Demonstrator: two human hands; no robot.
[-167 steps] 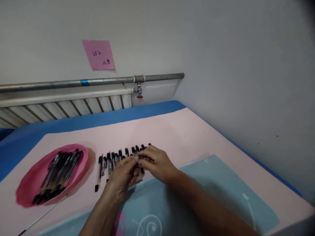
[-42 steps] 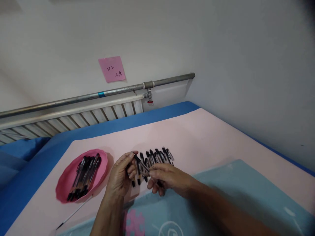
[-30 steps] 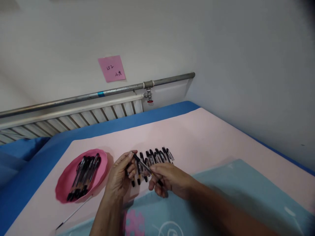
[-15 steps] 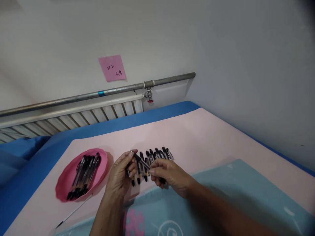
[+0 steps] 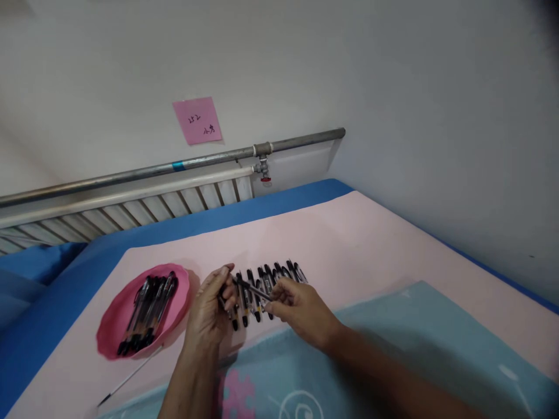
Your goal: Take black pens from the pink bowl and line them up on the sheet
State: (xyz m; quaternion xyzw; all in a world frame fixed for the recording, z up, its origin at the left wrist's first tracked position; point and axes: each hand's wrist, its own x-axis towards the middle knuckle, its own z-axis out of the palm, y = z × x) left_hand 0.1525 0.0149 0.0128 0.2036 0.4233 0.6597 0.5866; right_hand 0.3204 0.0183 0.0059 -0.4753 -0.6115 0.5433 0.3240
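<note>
My right hand (image 5: 301,308) grips a slim pen (image 5: 257,290) with a clear barrel and a dark front part. It slants up to the left, its far end by the fingertips of my left hand (image 5: 212,305). The left fingers are curled round a small dark thing (image 5: 221,300), mostly hidden, whose kind I cannot make out. Beneath and behind the hands lies a row of black-capped pens (image 5: 267,276), side by side and partly covered by my fingers.
On the left, a pink scalloped dish (image 5: 107,326) holds several black pens (image 5: 151,311). A thin white stick with a dark tip (image 5: 131,375) lies in front of it. A light blue patterned cloth (image 5: 384,337) covers the near side of the pink tabletop (image 5: 332,233). A radiator (image 5: 174,203) runs along the wall.
The held pen's far end has slipped a little down and left from the left thumb's tip. The right hand has turned slightly. The dish and the pen row stay put.
</note>
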